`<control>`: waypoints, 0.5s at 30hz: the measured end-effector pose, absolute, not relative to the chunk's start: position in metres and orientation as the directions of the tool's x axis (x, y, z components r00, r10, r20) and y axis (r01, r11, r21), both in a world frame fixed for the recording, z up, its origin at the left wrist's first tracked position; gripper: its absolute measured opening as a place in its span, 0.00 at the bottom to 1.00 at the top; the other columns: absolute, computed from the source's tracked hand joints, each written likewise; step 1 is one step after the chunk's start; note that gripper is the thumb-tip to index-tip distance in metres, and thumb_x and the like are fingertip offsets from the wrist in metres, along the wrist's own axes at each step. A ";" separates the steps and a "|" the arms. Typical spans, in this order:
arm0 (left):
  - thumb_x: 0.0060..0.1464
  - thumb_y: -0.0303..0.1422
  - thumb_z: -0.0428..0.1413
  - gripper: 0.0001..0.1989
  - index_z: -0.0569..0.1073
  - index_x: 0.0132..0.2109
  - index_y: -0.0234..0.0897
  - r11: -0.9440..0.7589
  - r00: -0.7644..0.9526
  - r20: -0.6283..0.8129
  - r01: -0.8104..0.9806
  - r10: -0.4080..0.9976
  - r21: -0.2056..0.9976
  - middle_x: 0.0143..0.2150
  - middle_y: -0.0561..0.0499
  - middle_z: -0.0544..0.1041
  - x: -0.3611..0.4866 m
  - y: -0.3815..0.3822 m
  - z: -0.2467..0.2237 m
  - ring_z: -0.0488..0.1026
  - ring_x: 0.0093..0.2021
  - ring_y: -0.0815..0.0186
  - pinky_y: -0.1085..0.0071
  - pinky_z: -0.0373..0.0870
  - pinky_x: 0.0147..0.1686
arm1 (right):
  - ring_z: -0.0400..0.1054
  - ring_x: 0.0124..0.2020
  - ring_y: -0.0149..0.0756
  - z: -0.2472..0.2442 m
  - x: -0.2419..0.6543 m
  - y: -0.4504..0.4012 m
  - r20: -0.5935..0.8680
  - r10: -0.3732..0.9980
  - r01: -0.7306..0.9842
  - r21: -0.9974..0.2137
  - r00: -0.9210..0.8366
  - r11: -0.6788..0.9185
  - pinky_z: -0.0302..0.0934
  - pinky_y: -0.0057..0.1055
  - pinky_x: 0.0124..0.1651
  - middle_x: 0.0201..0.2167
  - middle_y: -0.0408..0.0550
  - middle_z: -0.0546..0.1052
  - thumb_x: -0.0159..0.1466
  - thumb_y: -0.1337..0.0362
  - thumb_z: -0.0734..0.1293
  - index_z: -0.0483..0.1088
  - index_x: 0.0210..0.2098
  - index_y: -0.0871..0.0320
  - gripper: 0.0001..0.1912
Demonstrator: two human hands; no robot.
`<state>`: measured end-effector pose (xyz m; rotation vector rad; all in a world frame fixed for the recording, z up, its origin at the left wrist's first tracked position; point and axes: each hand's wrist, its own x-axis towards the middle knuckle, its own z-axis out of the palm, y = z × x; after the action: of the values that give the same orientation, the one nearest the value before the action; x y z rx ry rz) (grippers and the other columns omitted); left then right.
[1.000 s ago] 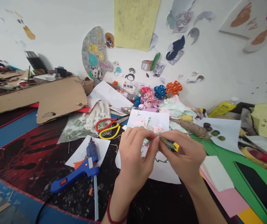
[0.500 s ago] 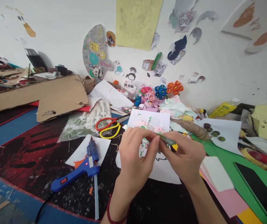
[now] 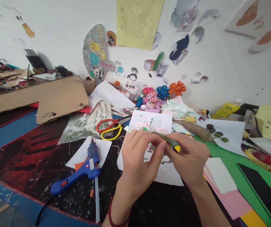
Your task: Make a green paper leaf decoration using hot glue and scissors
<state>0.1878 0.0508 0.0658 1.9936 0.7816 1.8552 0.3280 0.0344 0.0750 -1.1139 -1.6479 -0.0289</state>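
Green piece [image 3: 172, 142]: thin and flat, held in the air between both hands, above the white paper.
Left hand [image 3: 139, 157]: its grip pinches the piece between thumb and forefinger; a red cord [image 3: 110, 214] circles the wrist.
Right hand [image 3: 189, 156]: its grip also grasps the piece, from the other side, and the fingers hide part of it.
Glue gun [image 3: 88, 170]: blue, lying left of the hands, its nozzle over a small white sheet [image 3: 105, 146].
Phone [image 3: 261, 190]: dark, lying on green material at the right, near pink paper [image 3: 237, 203].
White paper [image 3: 171, 180]: beneath the hands, marked with a dark outline.
Scissors [image 3: 118, 121]: one red handle, one yellow, beyond the glue gun.
Flowers [image 3: 162, 92]: pink, blue and orange bunches, near the wall.
Wall [image 3: 62, 31]: white, bearing paper cutouts and a yellow sheet [image 3: 139, 25].
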 end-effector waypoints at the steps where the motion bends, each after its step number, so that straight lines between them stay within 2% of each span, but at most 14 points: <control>1: 0.61 0.22 0.59 0.08 0.71 0.37 0.39 -0.805 0.018 0.816 0.180 0.578 0.566 0.32 0.54 0.78 0.188 0.051 0.066 0.69 0.33 0.67 0.65 0.64 0.35 | 0.70 0.24 0.29 0.075 0.328 0.034 0.763 0.645 0.667 -0.500 0.038 0.552 0.64 0.26 0.28 0.24 0.41 0.79 0.62 0.70 0.72 0.77 0.31 0.57 0.04; 11: 0.61 0.22 0.59 0.08 0.71 0.37 0.39 -0.801 0.028 0.816 0.213 0.578 0.560 0.32 0.54 0.78 0.187 0.050 0.066 0.69 0.33 0.66 0.64 0.63 0.35 | 0.68 0.23 0.29 0.076 0.327 0.034 0.761 0.646 0.665 -0.511 0.055 0.545 0.64 0.27 0.27 0.23 0.40 0.78 0.62 0.71 0.73 0.77 0.31 0.57 0.04; 15: 0.60 0.25 0.60 0.05 0.72 0.40 0.39 -0.764 0.023 0.787 0.258 0.616 0.591 0.35 0.51 0.78 0.187 0.050 0.064 0.70 0.36 0.64 0.63 0.63 0.36 | 0.71 0.25 0.31 0.075 0.328 0.035 0.807 0.590 0.694 -0.423 -0.003 0.583 0.66 0.28 0.29 0.25 0.42 0.79 0.63 0.70 0.72 0.76 0.33 0.56 0.04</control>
<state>0.1867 0.0502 0.0645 2.0206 0.8991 1.8033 0.3279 0.0347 0.0747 -1.0797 -1.6791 -0.1144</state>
